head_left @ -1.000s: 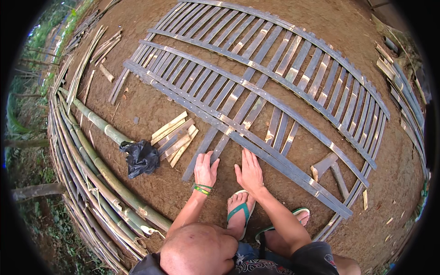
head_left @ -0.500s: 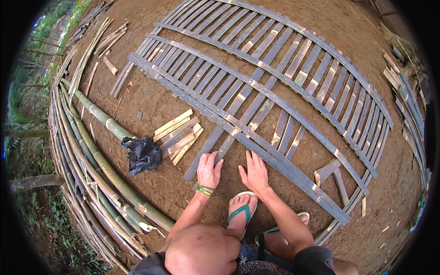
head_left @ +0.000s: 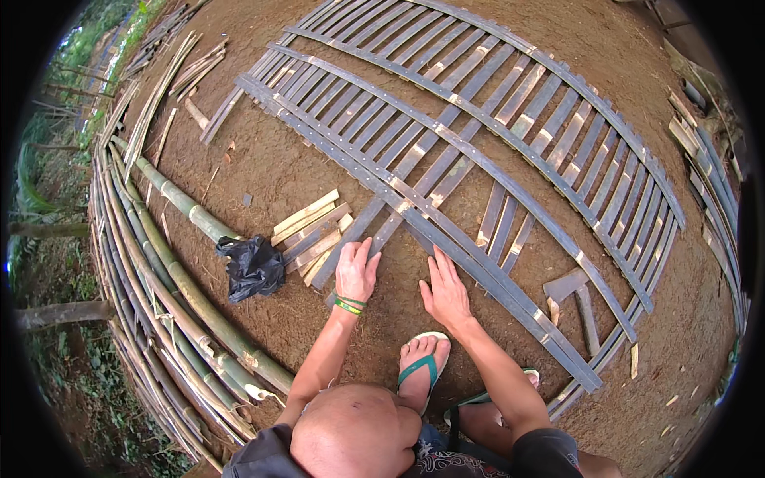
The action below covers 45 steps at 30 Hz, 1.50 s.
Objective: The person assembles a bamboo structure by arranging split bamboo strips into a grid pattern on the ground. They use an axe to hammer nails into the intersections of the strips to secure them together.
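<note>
A large lattice panel of dark split-bamboo slats (head_left: 550,127) lies on the ground ahead of me, crossed by long nailed rails. My left hand (head_left: 356,275) rests at the near ends of two projecting slats (head_left: 368,225), its fingers stretched and wrapped around nothing. To the right, my right hand (head_left: 446,293) lies with fingers extended, the tips at the near edge of the nearest rail (head_left: 494,275). Whether those fingertips press on the rail is hard to see. Short pale bamboo pieces (head_left: 307,227) lie in a small pile left of my left hand.
A black plastic bag (head_left: 253,267) sits beside the pile. Long bamboo poles (head_left: 171,279) run along the left side. A wooden mallet-like piece (head_left: 586,303) lies under the panel's right end. More bamboo strips (head_left: 713,191) are stacked at the far right.
The panel's left end has shifted away from me and to the right, turning the panel slightly. Both hands have moved a little forward, the left one more.
</note>
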Each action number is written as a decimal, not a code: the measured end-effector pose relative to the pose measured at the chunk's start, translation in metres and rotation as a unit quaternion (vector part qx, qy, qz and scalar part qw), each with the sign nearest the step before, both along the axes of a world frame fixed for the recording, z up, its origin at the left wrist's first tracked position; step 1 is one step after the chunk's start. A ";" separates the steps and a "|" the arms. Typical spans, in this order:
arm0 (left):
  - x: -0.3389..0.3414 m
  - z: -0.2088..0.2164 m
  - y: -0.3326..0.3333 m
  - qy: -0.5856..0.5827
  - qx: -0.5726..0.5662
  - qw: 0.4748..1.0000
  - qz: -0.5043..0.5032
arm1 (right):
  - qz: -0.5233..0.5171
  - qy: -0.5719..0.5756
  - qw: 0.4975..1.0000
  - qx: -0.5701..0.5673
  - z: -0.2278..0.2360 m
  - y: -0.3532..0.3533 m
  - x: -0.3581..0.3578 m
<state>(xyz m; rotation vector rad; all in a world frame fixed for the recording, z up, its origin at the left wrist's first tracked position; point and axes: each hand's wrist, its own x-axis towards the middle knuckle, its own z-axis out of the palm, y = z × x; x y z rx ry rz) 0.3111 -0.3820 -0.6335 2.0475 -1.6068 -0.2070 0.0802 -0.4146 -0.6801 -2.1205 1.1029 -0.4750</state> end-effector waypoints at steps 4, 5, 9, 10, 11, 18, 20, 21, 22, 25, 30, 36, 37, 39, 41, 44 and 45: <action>0.002 -0.011 0.002 0.002 0.008 1.000 -0.005 | -0.001 0.015 1.000 -0.011 -0.003 -0.002 0.007; 0.000 -0.013 0.003 0.005 0.008 1.000 -0.004 | -0.004 0.009 1.000 -0.010 -0.005 -0.003 0.009; 0.002 -0.026 0.008 -0.014 0.001 1.000 -0.009 | -0.008 -0.018 1.000 -0.016 -0.008 -0.007 0.015; 0.002 -0.029 0.011 -0.022 -0.002 1.000 -0.010 | -0.009 -0.016 1.000 -0.016 -0.007 -0.006 0.016; 0.002 -0.032 0.013 -0.029 -0.005 1.000 -0.010 | -0.009 -0.013 1.000 -0.016 -0.006 -0.005 0.016; 0.003 -0.034 0.014 -0.069 -0.031 0.997 -0.030 | -0.033 0.080 0.996 -0.005 0.007 0.004 0.019; 0.004 -0.031 0.013 -0.067 -0.025 0.997 -0.021 | -0.042 0.107 0.993 0.015 0.012 0.006 0.017; 0.004 -0.031 0.014 -0.065 -0.022 0.997 -0.017 | -0.038 0.113 0.993 0.022 0.013 0.007 0.014; 0.005 -0.033 0.016 -0.061 -0.023 0.998 -0.017 | -0.034 0.118 0.992 0.030 0.015 0.007 0.012; 0.006 -0.037 0.018 -0.054 -0.025 0.998 -0.019 | -0.041 0.102 0.993 0.049 0.017 0.010 0.011; 0.006 -0.038 0.015 -0.074 -0.017 0.997 -0.026 | -0.061 0.026 0.997 0.045 0.014 0.018 0.017; 0.003 -0.036 0.019 -0.070 -0.025 0.997 -0.021 | -0.092 0.073 0.992 0.035 0.009 0.023 0.021; 0.004 -0.036 0.019 -0.069 -0.026 0.997 -0.020 | -0.089 0.076 0.992 0.036 0.009 0.023 0.021; 0.005 -0.040 0.018 -0.068 -0.018 0.997 -0.024 | -0.092 0.070 0.993 0.036 0.009 0.024 0.023; 0.005 -0.046 0.018 -0.070 -0.012 0.997 -0.026 | -0.097 0.075 0.992 0.033 0.011 0.025 0.024; 0.005 -0.049 0.020 -0.076 -0.002 0.997 -0.025 | -0.102 0.075 0.992 0.027 0.023 0.032 0.028; 0.005 -0.049 0.020 -0.078 -0.002 0.997 -0.026 | -0.101 0.064 0.992 0.024 0.031 0.035 0.028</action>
